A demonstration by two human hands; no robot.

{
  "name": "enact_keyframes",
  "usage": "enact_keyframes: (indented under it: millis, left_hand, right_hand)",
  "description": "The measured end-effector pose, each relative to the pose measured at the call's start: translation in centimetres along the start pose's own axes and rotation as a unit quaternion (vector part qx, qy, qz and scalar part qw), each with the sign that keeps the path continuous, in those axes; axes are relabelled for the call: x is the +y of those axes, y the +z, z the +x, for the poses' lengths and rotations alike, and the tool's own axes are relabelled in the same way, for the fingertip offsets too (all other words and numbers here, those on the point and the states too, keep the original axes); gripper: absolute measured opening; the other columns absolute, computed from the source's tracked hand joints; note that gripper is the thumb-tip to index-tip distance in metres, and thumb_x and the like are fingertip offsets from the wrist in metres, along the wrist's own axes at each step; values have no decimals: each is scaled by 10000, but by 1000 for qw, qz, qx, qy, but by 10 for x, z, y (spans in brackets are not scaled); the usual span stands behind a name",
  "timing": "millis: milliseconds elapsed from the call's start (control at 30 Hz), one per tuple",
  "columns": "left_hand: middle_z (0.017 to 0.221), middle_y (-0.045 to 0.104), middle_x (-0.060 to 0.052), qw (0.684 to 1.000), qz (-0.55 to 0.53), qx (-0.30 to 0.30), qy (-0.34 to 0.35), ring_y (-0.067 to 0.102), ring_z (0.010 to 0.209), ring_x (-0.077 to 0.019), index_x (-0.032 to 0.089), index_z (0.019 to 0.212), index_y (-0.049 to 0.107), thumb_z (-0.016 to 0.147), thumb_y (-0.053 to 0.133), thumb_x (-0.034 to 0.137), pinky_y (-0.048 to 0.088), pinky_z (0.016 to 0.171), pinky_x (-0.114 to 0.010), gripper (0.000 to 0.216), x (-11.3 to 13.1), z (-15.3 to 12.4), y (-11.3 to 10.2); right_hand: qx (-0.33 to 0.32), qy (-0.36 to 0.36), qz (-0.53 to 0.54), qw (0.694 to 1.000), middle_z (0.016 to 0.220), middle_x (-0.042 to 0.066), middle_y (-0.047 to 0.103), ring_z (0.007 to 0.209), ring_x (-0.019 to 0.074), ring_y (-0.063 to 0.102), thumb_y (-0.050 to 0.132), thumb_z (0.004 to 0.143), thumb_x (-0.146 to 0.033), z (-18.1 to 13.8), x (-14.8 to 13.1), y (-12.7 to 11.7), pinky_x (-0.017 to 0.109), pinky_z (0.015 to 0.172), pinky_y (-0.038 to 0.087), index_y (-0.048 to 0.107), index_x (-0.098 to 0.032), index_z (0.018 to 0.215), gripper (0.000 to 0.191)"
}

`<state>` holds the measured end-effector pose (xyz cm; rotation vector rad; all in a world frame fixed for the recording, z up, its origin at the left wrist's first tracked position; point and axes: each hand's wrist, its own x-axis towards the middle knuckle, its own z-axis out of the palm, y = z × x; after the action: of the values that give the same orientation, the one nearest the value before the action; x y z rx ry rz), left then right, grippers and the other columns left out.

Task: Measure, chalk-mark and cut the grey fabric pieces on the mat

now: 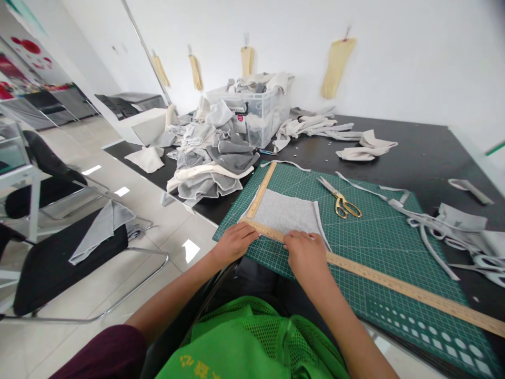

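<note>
A grey piece of cloth [290, 210] lies flat on a green cutting mat [379, 231]. Over its left and near edges rests a wooden L-square ruler [379, 277], whose long arm runs off to the right. My left hand [236, 243] grips the ruler near its corner, fingers bent over the edge. Closed on the long arm is my right hand [310, 258], at the cloth's near edge; its fingertips are partly hidden. Gold-handled scissors [342, 202] lie on the mat beyond the right hand, blades pointing away to the left.
Heaped grey and white cloth pieces [213, 158] stand at the table's left, beside a clear plastic bin [260, 118] full of fabric. Cut strips [434, 221] and white-handled scissors [487, 266] lie at right. A black chair [71, 263] holds another cloth. Yellow gloves [338, 68] hang on the wall.
</note>
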<state>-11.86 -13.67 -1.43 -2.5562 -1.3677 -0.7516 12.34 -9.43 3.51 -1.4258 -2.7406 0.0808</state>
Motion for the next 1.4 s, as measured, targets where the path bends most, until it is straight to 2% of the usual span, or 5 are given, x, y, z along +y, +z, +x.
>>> enact_keyframes:
  millis: [167,500,900,1100,1400]
  left_hand:
    - [1052,685,-79,999,-42,-10,-16,611,987,-191,178,1099,668,966,475,105,525,892,-336,245,-2,2,-1]
    - [1019,670,-80,999,-28,-36,-6,600,962,-190,177,1096,665,994,446,141,528,856,-333,244,1,12,3]
    - [1003,640,-100,992,70,-96,31,579,950,-222,163,1070,637,1015,439,206,512,810,-350,210,4,18,-7]
    - [1020,650,-102,991,80,-99,33,585,969,-224,157,1074,639,1010,455,205,516,840,-350,200,-10,8,-11]
    - [1101,673,-113,997,54,-54,28,595,992,-221,151,1126,640,982,474,135,538,868,-362,220,-35,-9,-21]
  right_hand:
    - [9,-4,0,1000,993,72,718,979,253,637,528,911,-110,0,0,0,409,859,292,691,-199,917,186]
    - [-9,0,-5,1000,1015,93,712,980,241,632,506,938,-127,1,-1,-2,389,821,299,695,-196,948,201]
    - [-23,5,-1,1000,1021,98,698,985,248,622,507,939,-126,-1,-2,-5,362,764,328,676,-194,965,184]
    - [-25,4,3,1000,1043,99,696,1000,249,616,493,942,-116,-1,-1,-4,352,767,343,677,-197,988,206]
    - [-29,9,-7,1000,1027,93,694,997,253,624,503,927,-96,-1,-2,-6,355,740,357,681,-202,969,211]
